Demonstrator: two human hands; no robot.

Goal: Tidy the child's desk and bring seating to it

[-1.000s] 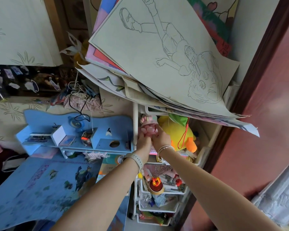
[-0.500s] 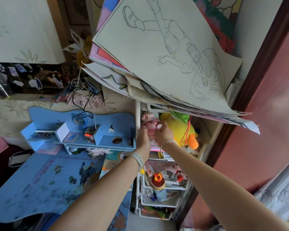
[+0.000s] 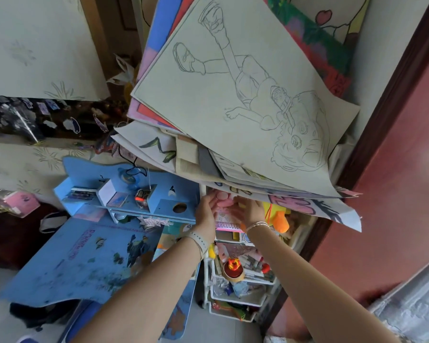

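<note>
Evidently both hands, left hand (image 3: 206, 211) and right hand (image 3: 249, 210), cradle a soft, light pink toy (image 3: 222, 198) from both sides; squashy, easily held.

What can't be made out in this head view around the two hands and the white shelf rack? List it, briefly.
- Pink soft toy: mostly hidden by the left hand, the right hand and the overhanging stack of paper drawings.
- Grip: fingertips are tucked under the drawings, so whether either hand holds the toy is unclear.
- Yellow plush toy: only an orange-yellow part shows beyond the right hand.
- White shelf rack: lower tier contents too small to identify.
</note>
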